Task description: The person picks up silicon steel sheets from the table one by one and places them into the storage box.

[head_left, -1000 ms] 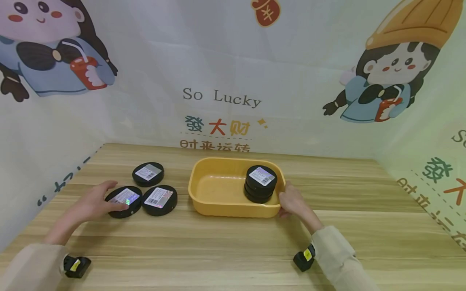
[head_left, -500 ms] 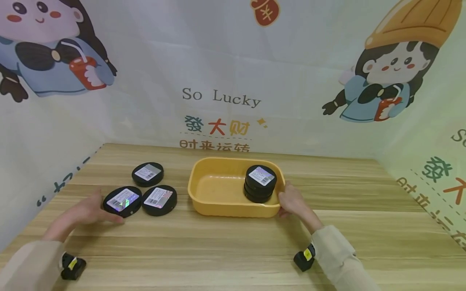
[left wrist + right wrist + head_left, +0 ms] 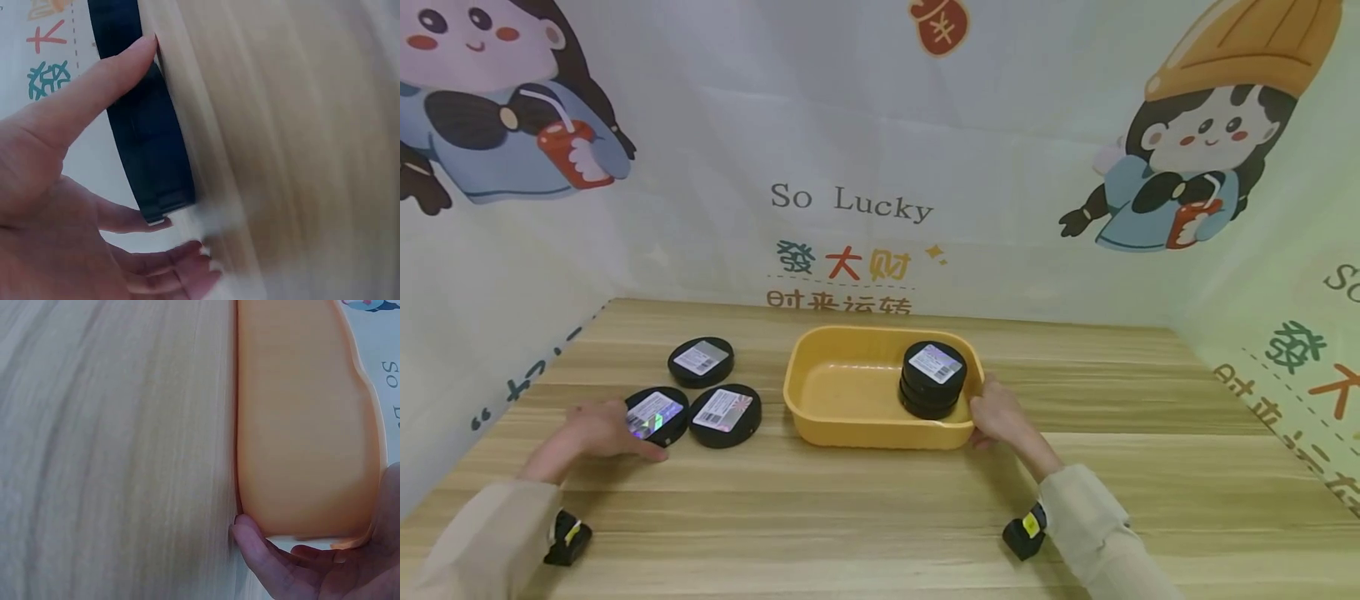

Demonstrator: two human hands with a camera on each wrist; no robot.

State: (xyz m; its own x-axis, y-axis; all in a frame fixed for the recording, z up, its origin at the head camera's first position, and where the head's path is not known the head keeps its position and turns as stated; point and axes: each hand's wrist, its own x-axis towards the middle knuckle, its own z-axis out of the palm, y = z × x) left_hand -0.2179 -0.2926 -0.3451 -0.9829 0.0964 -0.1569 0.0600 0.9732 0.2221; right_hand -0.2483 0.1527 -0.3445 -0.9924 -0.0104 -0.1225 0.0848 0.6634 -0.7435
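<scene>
At the table's left, the left hand (image 3: 597, 432) has its thumb and fingers round the rim of a black round tin (image 3: 658, 417) with a shiny label. In the left wrist view the thumb of the left hand (image 3: 47, 187) lies on the side of the tin (image 3: 150, 144). The right hand (image 3: 1002, 415) grips the right end of a yellow tray (image 3: 865, 433). The right wrist view shows the fingers of the right hand (image 3: 353, 575) curled at the end of the tray (image 3: 306, 437). Stacked black tins (image 3: 934, 375) stand inside the tray's right part.
Two more labelled black tins lie flat beside the held one: one behind it (image 3: 701, 362), one to its right (image 3: 726, 415). A wooden table (image 3: 820, 517) carries everything, and a printed cloth (image 3: 850, 125) hangs behind and at both sides.
The left hand has shifted from lying over the tin's label to its left and near rim, the fingers now closer round it. The right hand stays at the tray; the head view has shifted slightly.
</scene>
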